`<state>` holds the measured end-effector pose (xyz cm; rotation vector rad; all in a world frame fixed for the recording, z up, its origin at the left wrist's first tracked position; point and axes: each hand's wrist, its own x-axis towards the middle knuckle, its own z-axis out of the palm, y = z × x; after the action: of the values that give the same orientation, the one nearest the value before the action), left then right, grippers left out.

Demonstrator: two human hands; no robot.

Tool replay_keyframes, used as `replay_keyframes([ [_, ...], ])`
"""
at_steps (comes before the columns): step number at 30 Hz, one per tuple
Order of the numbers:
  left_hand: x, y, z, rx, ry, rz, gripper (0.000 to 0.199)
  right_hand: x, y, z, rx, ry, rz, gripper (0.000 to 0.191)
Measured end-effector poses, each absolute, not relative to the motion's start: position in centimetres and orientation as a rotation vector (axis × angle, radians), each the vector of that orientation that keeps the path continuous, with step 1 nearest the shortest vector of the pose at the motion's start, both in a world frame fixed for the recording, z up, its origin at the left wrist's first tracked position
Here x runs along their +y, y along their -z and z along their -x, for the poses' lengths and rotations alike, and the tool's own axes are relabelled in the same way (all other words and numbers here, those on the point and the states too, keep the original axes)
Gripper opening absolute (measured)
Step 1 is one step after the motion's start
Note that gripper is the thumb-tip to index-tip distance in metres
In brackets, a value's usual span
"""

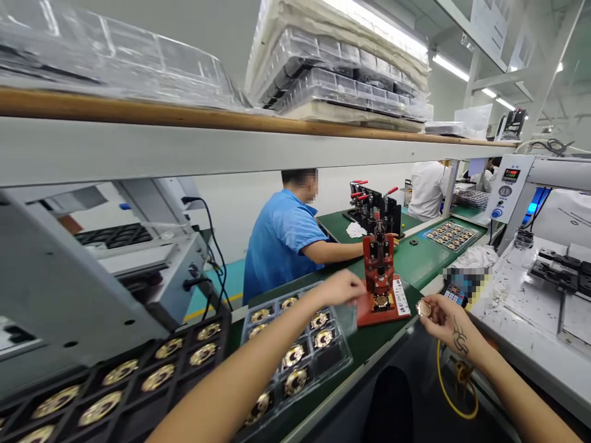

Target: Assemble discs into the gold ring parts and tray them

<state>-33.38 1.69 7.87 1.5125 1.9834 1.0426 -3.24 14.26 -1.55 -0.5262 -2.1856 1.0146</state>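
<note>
Two bare hands at work here, one on each side of one red press (381,261); the right hand (441,317), out on the right, has its fingertips pinched around one gold disc (423,308), held up in the air, apart from the press; over on the left, the left hand (345,288) hangs close by the press's left side, fingers bent in and drawn together, and I cannot tell whether anything sits between them or whether they touch the base; inside the press, low down at the near end, there's one round metal part (381,301); to the near left, under the left forearm, one clear tray (317,365) with at least six metal rings (295,381) showing, the arm hiding others; further left, one black tray (184,381) with at least eight more; on the far side, one co-worker in a blue shirt (284,234) reaches an arm behind the press, near four red handles (393,191) on black clamps; to the far right on the green bench (422,261), one small black ring (414,242) lies near another tray of parts (455,248).
</note>
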Motion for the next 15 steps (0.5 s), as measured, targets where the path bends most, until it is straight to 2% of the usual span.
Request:
replay_keyframes([
  [3, 2.0, -3.3, 31.1, 1.933, -0.876, -1.518, 0.010, 15.5, 2.4, 6.9, -2.230, -0.988, 0.478, 0.025],
  [6, 4.1, -0.9, 29.5, 1.941, -0.903, -1.547, 0.024, 16.7, 2.9, 9.9, -2.277, -0.971, 0.438, 0.024],
  [8, 5.2, -0.1, 29.1, 1.951, -0.950, -1.565, 0.027, 17.3, 3.4, 11.0, -2.303, -0.968, 0.421, 0.021],
  [12, 4.8, 0.3, 29.5, 1.953, -1.013, -1.542, 0.018, 18.1, 4.3, 11.8, -2.357, -0.984, 0.409, 0.016],
  [15, 2.5, -0.5, 31.0, 1.948, -1.052, -1.497, 0.021, 18.3, 4.6, 12.9, -2.388, -1.043, 0.402, 0.021],
])
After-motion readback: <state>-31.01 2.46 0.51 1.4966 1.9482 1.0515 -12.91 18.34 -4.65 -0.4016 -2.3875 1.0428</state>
